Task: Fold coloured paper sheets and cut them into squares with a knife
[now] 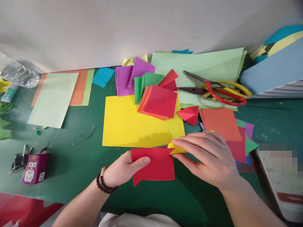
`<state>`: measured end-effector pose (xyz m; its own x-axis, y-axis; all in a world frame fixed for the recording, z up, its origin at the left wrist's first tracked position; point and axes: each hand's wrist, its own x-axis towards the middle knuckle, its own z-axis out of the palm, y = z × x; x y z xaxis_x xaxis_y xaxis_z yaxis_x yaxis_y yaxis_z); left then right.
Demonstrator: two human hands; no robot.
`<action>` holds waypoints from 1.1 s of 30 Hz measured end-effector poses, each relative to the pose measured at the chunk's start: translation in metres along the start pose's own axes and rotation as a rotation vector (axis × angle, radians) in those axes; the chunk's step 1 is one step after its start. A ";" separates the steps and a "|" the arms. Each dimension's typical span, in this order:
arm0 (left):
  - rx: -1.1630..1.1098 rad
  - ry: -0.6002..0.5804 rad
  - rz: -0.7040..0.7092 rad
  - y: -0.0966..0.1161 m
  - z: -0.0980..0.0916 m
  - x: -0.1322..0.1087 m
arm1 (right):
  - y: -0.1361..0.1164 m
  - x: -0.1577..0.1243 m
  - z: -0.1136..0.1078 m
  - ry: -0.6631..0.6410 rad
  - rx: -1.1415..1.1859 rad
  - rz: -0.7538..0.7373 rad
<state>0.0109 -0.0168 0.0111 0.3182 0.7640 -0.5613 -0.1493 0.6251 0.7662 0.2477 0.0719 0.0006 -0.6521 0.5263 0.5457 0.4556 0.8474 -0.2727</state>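
My left hand (123,170) grips the left edge of a red paper square (156,165), thumb on top, just above the green table. My right hand (208,156) lies to the right with fingers stretched flat and together, their tips pressing the red paper's upper right corner. A small yellow object (176,148) shows under those fingertips; I cannot make out what it is. A large yellow sheet (132,123) lies just beyond the red paper.
A stack of red, orange, green and purple squares (156,101) sits on the yellow sheet, a folded red piece (190,114) beside it. Scissors (220,90) rest on pale green sheets. Orange and red sheets (221,123) lie right, a purple box (35,168) left.
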 end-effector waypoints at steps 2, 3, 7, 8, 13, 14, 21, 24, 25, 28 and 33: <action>0.024 0.003 -0.015 0.000 0.000 0.000 | 0.000 0.000 0.000 -0.003 0.005 0.004; 0.034 0.007 -0.019 0.000 -0.001 0.000 | 0.001 0.000 0.000 -0.004 0.005 0.006; 0.065 0.013 -0.027 -0.001 -0.002 -0.001 | 0.002 0.000 -0.001 0.001 -0.008 0.003; 0.073 0.011 -0.030 0.000 -0.002 -0.001 | 0.002 -0.001 -0.001 0.003 -0.009 0.001; 0.087 0.009 -0.040 0.001 -0.005 -0.002 | 0.006 -0.001 -0.003 0.020 -0.011 0.015; 0.081 0.006 -0.040 0.002 -0.006 -0.002 | 0.006 -0.001 -0.003 0.023 -0.008 0.018; 0.011 0.010 -0.032 0.000 -0.003 -0.003 | 0.008 -0.001 -0.004 0.037 0.029 0.002; 0.004 0.007 -0.028 -0.001 -0.004 -0.004 | 0.008 0.000 -0.004 0.039 0.030 0.007; 0.017 0.015 -0.028 -0.001 -0.004 -0.004 | 0.007 0.000 -0.004 0.038 0.028 0.007; 0.070 0.041 -0.028 -0.001 -0.005 -0.004 | 0.006 0.000 -0.004 0.033 0.016 0.002; 0.141 0.042 -0.070 -0.001 -0.003 -0.002 | 0.000 0.000 -0.002 0.012 0.022 0.000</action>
<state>0.0079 -0.0192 0.0106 0.2837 0.7269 -0.6255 0.0058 0.6509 0.7591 0.2485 0.0721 0.0019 -0.6448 0.5259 0.5547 0.4426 0.8485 -0.2899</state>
